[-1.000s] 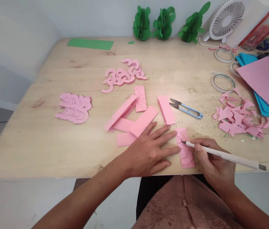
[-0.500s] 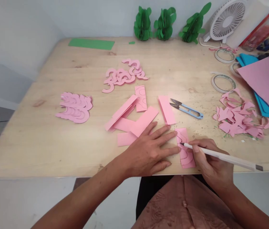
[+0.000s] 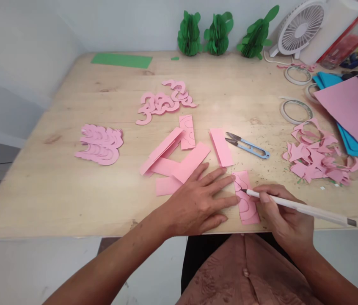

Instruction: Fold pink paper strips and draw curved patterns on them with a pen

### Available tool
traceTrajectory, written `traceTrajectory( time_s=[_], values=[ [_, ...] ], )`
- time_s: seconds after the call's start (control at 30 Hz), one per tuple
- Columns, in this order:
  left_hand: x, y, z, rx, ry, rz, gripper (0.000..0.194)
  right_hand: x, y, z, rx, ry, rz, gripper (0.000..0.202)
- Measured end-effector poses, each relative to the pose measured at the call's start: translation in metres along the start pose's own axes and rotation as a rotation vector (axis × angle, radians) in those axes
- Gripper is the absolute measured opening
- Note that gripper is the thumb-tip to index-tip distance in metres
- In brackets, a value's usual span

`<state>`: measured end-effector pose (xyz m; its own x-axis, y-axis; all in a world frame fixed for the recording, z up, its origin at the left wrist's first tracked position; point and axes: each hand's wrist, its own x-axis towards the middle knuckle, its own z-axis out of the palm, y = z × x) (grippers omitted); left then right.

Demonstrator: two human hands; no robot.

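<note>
Our right fingers (image 3: 271, 189) grip the pen (image 3: 299, 207); its tip barely shifts on the pink strip (image 3: 249, 212), so drawing continues. Our left fingers (image 3: 225, 203) lie spread against it.

You've got open table (image 3: 48, 199) left of your left hand (image 3: 199, 203), below the stacked pink cutouts (image 3: 103, 153), plus a lane between the pink curls (image 3: 158, 98) and tape rolls (image 3: 282, 112) up to the green figures (image 3: 218, 36). Ahead, loose pink strips (image 3: 192, 163) and the snips (image 3: 245, 142) block your hands; rightward, pink scraps (image 3: 317, 159) sit near and the pen (image 3: 321, 213) juts past your right hand (image 3: 288, 216).
</note>
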<state>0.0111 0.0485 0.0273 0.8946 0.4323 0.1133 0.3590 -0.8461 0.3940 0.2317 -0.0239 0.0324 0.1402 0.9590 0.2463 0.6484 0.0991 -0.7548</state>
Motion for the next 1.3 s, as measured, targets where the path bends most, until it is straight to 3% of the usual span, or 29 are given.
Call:
traceTrajectory(
  time_s=[0.53, 0.8, 1.3],
  values=[
    [-0.0001, 0.001, 0.0, 0.012, 0.001, -0.001, 0.039, -0.0036, 0.0039, 0.0037, -0.033, 0.019, -0.052, 0.013],
    [-0.0003, 0.0015, 0.0006, 0.026, 0.011, 0.0, 0.038, 0.0027, 0.001, 0.0061, -0.06, -0.039, -0.192, 0.016],
    [-0.0002, 0.001, 0.0, 0.002, -0.019, -0.004, 0.04, 0.0046, -0.0003, 0.0068, -0.086, -0.052, -0.23, 0.016]
  ],
)
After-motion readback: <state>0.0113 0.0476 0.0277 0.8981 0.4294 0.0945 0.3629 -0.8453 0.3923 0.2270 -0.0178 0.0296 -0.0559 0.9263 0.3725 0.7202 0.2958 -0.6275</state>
